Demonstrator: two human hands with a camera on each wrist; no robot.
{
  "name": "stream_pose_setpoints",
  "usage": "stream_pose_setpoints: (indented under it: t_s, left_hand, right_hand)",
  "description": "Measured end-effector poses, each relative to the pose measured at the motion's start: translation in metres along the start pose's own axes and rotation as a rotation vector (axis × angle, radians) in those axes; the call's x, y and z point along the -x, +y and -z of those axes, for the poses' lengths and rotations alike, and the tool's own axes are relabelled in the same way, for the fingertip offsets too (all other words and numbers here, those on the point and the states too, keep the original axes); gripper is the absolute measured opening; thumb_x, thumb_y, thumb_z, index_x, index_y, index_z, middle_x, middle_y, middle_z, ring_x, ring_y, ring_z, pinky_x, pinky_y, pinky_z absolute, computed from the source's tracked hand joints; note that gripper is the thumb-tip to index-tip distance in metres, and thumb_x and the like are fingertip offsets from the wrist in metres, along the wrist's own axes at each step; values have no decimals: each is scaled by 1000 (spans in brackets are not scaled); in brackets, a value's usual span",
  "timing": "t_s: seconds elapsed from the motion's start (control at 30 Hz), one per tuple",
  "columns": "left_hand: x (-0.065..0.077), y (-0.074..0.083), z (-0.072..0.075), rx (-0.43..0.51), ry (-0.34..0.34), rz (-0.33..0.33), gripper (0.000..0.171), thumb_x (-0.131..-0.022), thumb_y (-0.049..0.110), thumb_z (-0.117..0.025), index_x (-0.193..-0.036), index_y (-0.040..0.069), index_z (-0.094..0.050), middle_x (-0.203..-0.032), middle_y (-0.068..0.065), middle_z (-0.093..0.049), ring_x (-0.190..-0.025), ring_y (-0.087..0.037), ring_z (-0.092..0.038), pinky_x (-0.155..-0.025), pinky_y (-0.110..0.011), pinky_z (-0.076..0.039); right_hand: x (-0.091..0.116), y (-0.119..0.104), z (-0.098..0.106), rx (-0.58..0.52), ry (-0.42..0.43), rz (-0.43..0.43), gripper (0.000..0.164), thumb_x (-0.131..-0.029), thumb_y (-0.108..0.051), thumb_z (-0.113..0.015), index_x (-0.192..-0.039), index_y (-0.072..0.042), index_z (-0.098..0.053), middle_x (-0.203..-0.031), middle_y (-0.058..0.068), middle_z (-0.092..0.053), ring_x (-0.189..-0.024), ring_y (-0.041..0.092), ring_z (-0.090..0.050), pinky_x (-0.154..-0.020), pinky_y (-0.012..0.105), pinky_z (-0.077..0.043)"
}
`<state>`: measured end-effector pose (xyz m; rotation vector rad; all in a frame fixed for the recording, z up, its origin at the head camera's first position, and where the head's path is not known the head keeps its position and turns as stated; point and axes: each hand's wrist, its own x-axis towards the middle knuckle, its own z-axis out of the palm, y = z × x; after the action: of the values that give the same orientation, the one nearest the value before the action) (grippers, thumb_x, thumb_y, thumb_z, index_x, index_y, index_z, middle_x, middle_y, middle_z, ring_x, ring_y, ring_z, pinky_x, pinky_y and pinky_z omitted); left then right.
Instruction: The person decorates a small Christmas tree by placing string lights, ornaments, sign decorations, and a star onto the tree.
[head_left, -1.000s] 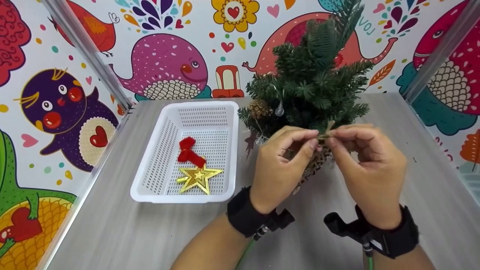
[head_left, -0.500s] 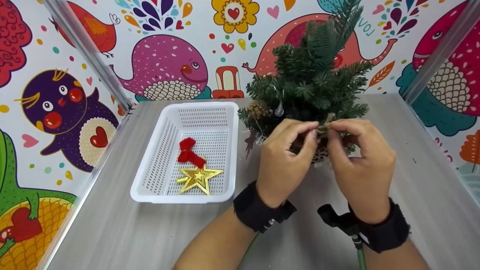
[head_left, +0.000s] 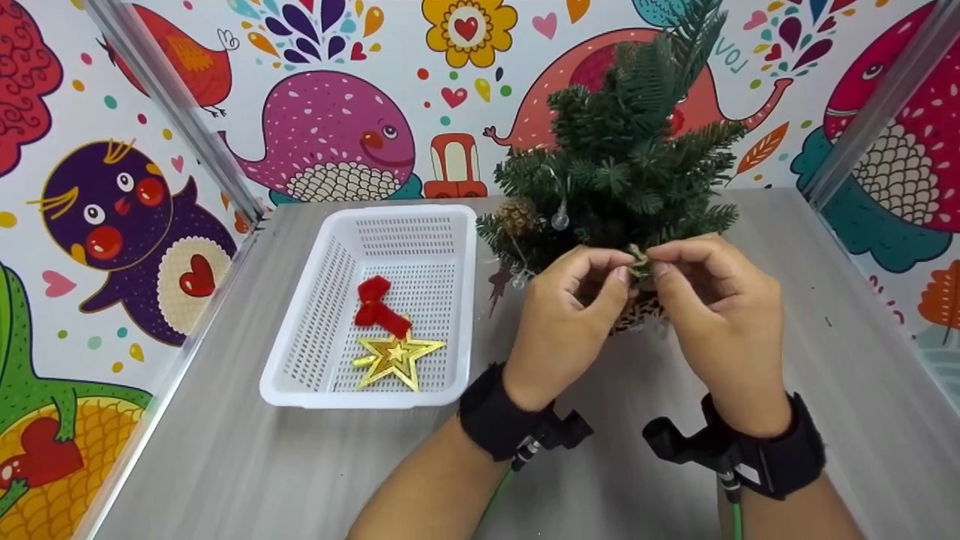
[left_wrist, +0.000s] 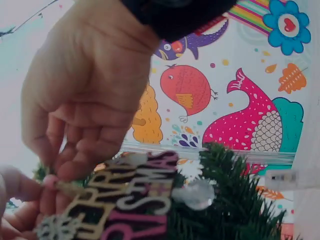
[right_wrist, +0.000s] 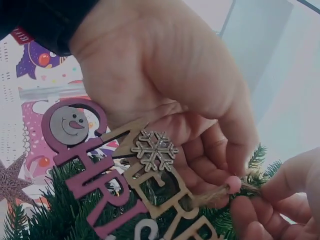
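Both hands meet in front of a small green Christmas tree. My left hand pinches one side of a short loop of twine between thumb and forefinger. From the other side, my right hand pinches the same twine. Below it hangs a wooden "Merry Christmas" sign, mostly hidden by the hands in the head view. The right wrist view shows its purple and tan letters, a snowman face and a snowflake. A pink bead sits on the twine at the fingertips.
Left of the tree stands a white perforated basket holding a red bow and a gold star. A pine cone and a clear bulb hang on the tree. Patterned walls enclose the grey table.
Both hands keep hold of the twine. The right hand has shifted left, and the twine, earlier drawn between the fingertips, now shows as a bunched loop. Basket and tree look unmoved.
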<state>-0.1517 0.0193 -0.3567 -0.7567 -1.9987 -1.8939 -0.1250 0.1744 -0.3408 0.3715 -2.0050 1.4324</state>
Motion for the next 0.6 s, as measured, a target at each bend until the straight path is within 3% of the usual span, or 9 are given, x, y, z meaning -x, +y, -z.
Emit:
stream_pose_setpoints:
  t_s: [0.1,0.33,0.6]
  left_hand:
    - [2,-1,3,-54,0,-48,17,-101,4,-64,-114,1,-75,-102,-6,-71,-84,-7,-65,-72,-25,-58]
    - [8,-4,4,-282,52,-274,14,-98,3,-70,-110,0,-75,-101,-8,-74,-94,-14,-68,-83,-26,-59]
    - [11,-3,7,-342,70,-323,19,-98,8,-73,-116,1,-74,-106,-9,-73,-102,-17,-69,-93,-25,-56]
  right_hand:
    - [2,1,1,10,-23,13,18,-99,7,-65,-107,0,-79,-97,3,-70,-69,11,-60,-60,19,-47]
    - [11,9,0,83,16,173,20,-93,10,-72,-109,1,-79,-98,11,-73,-80,3,-63,-71,15,-49]
    - [14,13,-3,64,45,240,33,-84,19,-74,-112,3,-79,-101,14,-74,-85,3,-63,-75,15,-50]
